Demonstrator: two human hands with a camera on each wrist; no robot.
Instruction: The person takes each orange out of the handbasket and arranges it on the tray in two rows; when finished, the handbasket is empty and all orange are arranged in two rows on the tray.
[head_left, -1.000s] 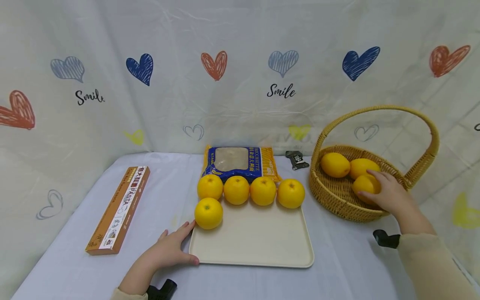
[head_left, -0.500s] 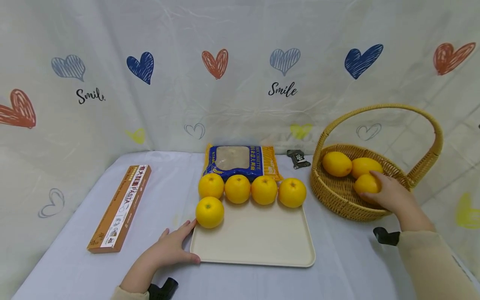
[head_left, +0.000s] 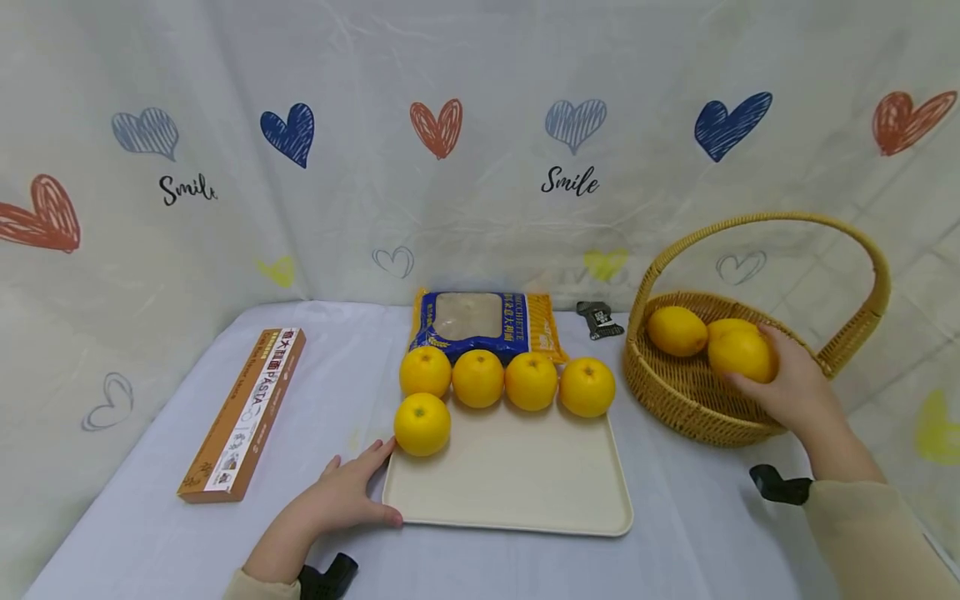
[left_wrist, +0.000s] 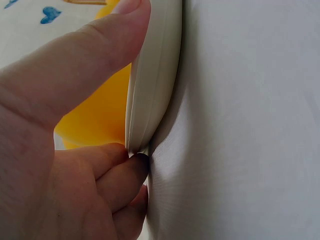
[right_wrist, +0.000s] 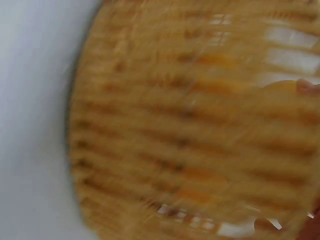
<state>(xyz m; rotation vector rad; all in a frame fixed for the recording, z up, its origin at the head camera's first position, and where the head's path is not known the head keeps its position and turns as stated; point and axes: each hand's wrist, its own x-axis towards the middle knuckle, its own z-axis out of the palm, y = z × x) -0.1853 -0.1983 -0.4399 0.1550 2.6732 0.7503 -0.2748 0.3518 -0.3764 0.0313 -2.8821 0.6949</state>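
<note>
In the head view my right hand (head_left: 797, 379) grips a lemon (head_left: 741, 357) over the wicker basket (head_left: 678, 415), thumb on its near side. Two more lemons are in the basket, one (head_left: 677, 331) at the left and one (head_left: 726, 326) partly hidden behind the held one. My left hand (head_left: 341, 496) rests at the front left corner of the cream tray (head_left: 525, 487), thumb on the front rim and fingers spread along the left side. One orange (head_left: 422, 425) sits by those fingertips; several oranges (head_left: 478, 379) line the tray's back. The right wrist view is blurred, filled by basket weave.
Behind the oranges lies a blue and yellow pasta bag (head_left: 480, 325). A small black packet (head_left: 600, 320) is between it and the basket. The long pasta box (head_left: 243, 417) lies on the left of the white cloth. The basket's tall handle (head_left: 772, 218) arches over the lemons.
My right hand has raised the gripped lemon from the basket's floor, so it now overlaps the lemon behind. My left hand stays at the tray's corner.
</note>
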